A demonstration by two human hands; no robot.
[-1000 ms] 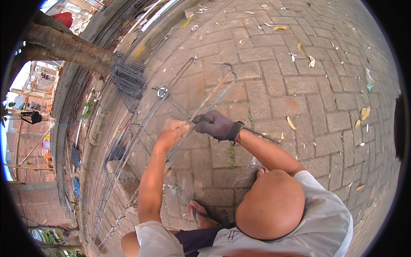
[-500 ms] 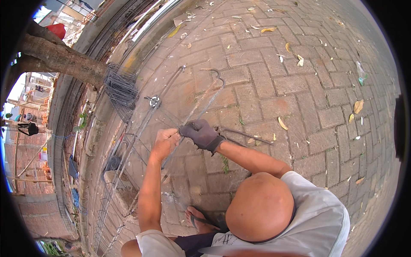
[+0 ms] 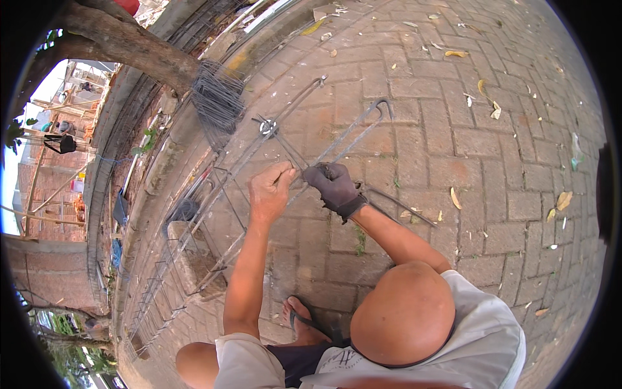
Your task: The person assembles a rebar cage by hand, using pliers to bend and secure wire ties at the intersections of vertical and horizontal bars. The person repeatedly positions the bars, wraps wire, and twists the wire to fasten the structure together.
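My bare left hand is closed in a pinch, thumb against fingers. What it pinches is too small to make out. Just to its right, my right hand wears a dark, frayed glove and is curled closed; its contents are hidden by the fingers. Steel bars with a bent, hooked end run down past the gloved hand. Left of them lies a long frame of rebar and stirrups. A round metal piece lies beside the upper bars.
A bundle of thin grey rods leans by a tree trunk. Under the frame sits a concrete block. Dark thin bars lie right of my glove. Brick paving carries scattered leaves; a curb runs along the left.
The view has shifted, so the scene sits further right. The hooked bars now stand at a different angle, their hook turned. Both hands stay closed and close together.
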